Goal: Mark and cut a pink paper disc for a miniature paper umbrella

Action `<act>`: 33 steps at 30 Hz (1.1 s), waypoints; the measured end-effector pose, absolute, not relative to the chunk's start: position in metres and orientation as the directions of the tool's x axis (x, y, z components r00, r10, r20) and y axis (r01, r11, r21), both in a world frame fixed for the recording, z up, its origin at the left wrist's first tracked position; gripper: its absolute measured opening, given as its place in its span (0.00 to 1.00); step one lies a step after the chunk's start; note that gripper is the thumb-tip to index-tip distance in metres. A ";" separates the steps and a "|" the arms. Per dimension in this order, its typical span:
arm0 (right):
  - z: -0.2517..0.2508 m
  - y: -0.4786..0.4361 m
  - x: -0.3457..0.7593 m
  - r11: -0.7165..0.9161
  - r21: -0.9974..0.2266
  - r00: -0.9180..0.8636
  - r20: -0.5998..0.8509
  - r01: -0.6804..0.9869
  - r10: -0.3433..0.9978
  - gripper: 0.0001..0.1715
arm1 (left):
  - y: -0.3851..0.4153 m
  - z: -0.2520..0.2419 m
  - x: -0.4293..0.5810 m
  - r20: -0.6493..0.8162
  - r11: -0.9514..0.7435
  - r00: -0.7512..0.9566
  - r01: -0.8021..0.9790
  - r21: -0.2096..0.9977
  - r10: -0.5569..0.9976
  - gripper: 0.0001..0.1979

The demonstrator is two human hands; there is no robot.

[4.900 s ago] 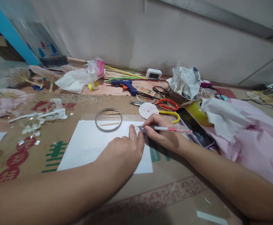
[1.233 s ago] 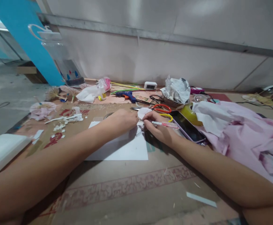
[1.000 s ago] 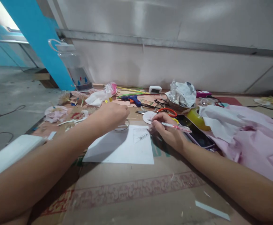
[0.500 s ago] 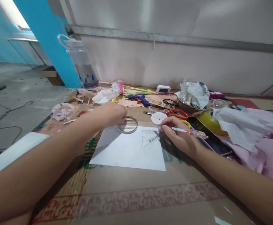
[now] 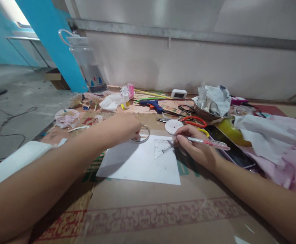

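Note:
My left hand (image 5: 130,125) is closed, its fingertips down at the left side of a thin grey ring (image 5: 148,138). Pale thin sticks (image 5: 144,127) show within the ring; my fingers hide what they pinch. The ring lies at the far edge of a white paper sheet (image 5: 137,166). My right hand (image 5: 195,144) grips a clear pen with red parts (image 5: 209,143), its tip pointing left. Beneath that hand's fingers, a clear set square (image 5: 160,146) rests on the sheet. A white paper disc (image 5: 173,126) lies just beyond the pen tip.
Red-handled scissors (image 5: 195,121), a blue glue gun (image 5: 151,105) and a small glue bottle (image 5: 125,101) lie behind the sheet. A phone (image 5: 229,145) and pink-white cloth (image 5: 272,145) are at right. A large water bottle (image 5: 89,64) stands back left, near paper flowers (image 5: 67,117).
My left hand has shifted slightly right and down over the ring, covering more of its left side and the sticks. My right hand keeps the pen in nearly the same place.

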State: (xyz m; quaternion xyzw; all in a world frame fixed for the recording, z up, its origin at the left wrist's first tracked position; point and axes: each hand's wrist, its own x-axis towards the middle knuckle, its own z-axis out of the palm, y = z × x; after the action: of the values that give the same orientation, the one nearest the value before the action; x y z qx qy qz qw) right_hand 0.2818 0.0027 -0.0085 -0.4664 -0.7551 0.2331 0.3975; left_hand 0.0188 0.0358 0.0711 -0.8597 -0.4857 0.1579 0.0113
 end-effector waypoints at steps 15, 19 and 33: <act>-0.008 0.003 0.282 0.460 -0.719 -0.259 0.380 0.521 0.888 0.03 | 0.035 0.067 0.018 -0.192 -0.542 0.508 0.805 -0.242 0.840 0.12; -0.011 0.003 0.282 0.451 -0.739 -0.250 0.375 0.500 0.893 0.03 | 0.031 0.070 0.017 -0.206 -0.516 0.473 0.804 -0.295 0.856 0.12; -0.004 0.006 0.282 0.625 -0.545 -0.379 0.502 0.560 0.777 0.07 | 0.009 0.032 0.058 0.167 -0.612 0.612 0.789 -0.057 0.773 0.13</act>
State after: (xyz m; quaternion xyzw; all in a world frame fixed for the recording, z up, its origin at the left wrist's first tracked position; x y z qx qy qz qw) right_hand 0.2822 0.0061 -0.0040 -0.4087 -0.8179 0.1437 0.3786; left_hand 0.0581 0.0091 0.0316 -0.8956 -0.4359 -0.0629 0.0626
